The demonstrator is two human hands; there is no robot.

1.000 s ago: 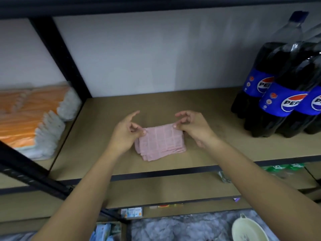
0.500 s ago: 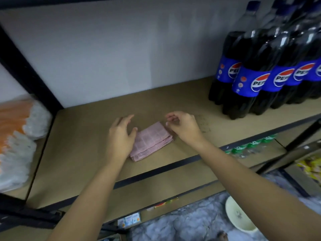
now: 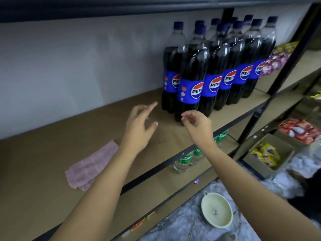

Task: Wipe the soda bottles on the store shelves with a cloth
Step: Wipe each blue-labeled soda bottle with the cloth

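Several dark Pepsi bottles with blue labels and blue caps stand in rows at the right of the brown shelf. A folded pink cloth lies flat on the shelf at the lower left, with no hand on it. My left hand hovers over the shelf with fingers spread, its fingertips just left of the nearest bottle. My right hand hangs in front of that bottle's base, fingers curled loosely and holding nothing.
Green Sprite bottles stand on the shelf below. A black upright post ends the bay at the right, with snack packets beyond. Cardboard boxes of packets and a pale bowl sit on the floor.
Both hands have let go of the pink cloth and moved right toward the bottles. The view has swung right, so the cloth now lies at the lower left.
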